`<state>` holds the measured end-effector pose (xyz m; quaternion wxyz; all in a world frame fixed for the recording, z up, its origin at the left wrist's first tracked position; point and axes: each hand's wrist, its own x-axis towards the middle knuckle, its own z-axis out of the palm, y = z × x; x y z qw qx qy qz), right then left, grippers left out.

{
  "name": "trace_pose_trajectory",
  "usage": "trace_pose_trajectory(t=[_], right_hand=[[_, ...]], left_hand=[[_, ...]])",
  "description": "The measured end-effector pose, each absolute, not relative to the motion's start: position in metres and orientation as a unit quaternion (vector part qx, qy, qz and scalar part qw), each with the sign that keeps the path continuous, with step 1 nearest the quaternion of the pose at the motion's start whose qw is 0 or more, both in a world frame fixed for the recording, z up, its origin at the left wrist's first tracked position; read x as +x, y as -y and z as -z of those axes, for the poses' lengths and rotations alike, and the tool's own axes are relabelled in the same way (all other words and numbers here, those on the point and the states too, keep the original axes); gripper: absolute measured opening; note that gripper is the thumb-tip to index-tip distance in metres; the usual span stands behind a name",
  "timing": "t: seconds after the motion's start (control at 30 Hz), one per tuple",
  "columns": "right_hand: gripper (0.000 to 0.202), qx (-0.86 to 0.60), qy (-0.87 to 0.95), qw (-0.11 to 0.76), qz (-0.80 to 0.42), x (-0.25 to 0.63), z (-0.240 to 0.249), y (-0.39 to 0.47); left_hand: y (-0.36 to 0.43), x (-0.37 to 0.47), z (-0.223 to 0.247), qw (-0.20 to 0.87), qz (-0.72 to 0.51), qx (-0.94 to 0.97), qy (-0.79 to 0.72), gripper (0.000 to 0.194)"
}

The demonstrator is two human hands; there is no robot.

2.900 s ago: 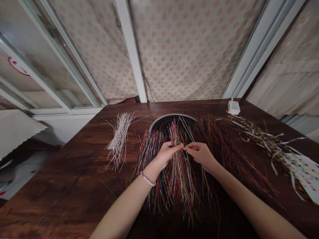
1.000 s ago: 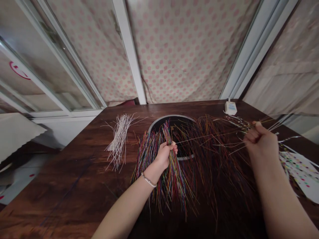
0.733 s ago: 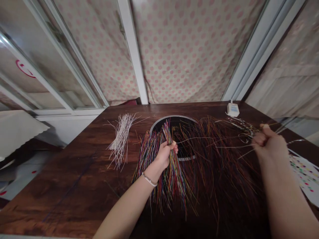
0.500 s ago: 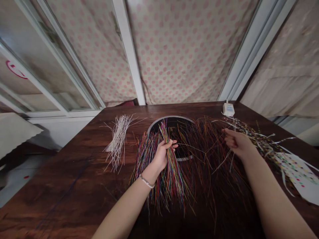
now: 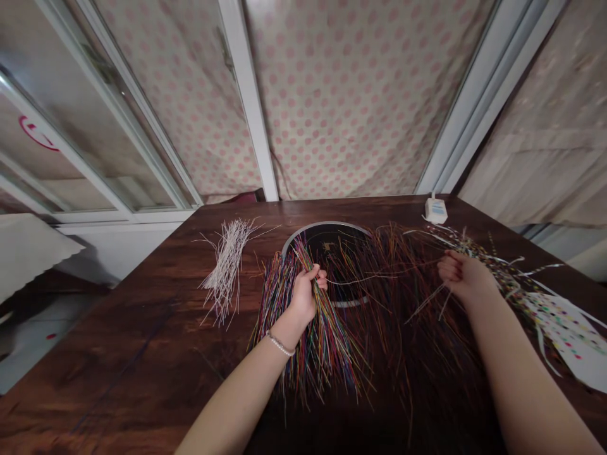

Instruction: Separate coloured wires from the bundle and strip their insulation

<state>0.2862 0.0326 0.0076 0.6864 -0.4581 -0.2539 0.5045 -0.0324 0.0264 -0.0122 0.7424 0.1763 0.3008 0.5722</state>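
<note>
My left hand (image 5: 306,295) is closed round the middle of a bundle of thin multicoloured strands (image 5: 337,344), thread or fine wire, whose ends fan out below and stick up above the fist. Pinched in the fingers of my right hand (image 5: 467,277) are a few thin pale strands (image 5: 428,301) hanging to the left. A fine light strand (image 5: 360,278) stretches between the two hands. More multicoloured strands (image 5: 275,284) lie beside and under my left hand. Between the hands spreads a heap of reddish-brown and dark strands (image 5: 396,272).
A round black disc with a silvery rim (image 5: 296,234) lies partly under the strands. White strands (image 5: 227,265) are piled at the left of the wooden table (image 5: 156,297). A small white box (image 5: 435,210), dotted ribbons (image 5: 515,272) and a spotted white sheet (image 5: 569,335) are at the right.
My right hand has moved a little right and down with its strands. My left hand has shifted slightly left, and the bundle's top leans further left. The strand between the hands is straighter.
</note>
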Motion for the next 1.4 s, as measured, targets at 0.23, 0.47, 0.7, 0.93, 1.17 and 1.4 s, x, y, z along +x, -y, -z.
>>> trace_pose_trajectory(t=[0.23, 0.47, 0.7, 0.93, 1.17, 1.4], right_hand=[[0.032, -0.451, 0.196, 0.692, -0.529, 0.313, -0.009, -0.029], [0.008, -0.541, 0.305, 0.546, -0.563, 0.263, -0.007, -0.030], [0.033, -0.587, 0.413, 0.586, -0.376, 0.224, -0.021, -0.021], [0.019, -0.486, 0.430, 0.627, -0.431, 0.239, -0.059, 0.001], [0.025, -0.517, 0.629, 0.377, -0.441, 0.196, -0.056, 0.012], [0.025, -0.480, 0.709, 0.363, -0.368, 0.165, -0.046, 0.012]], left_hand=[[-0.026, -0.036, 0.009, 0.773, -0.551, 0.154, -0.273, 0.023], [-0.027, -0.037, 0.009, 0.795, -0.534, 0.147, -0.248, 0.014], [-0.027, -0.036, 0.010, 0.781, -0.548, 0.153, -0.257, 0.014], [-0.027, -0.034, 0.011, 0.753, -0.582, 0.139, -0.273, 0.015], [-0.030, -0.034, 0.013, 0.764, -0.576, 0.115, -0.266, 0.011], [-0.028, -0.034, 0.010, 0.765, -0.575, 0.113, -0.267, 0.009]])
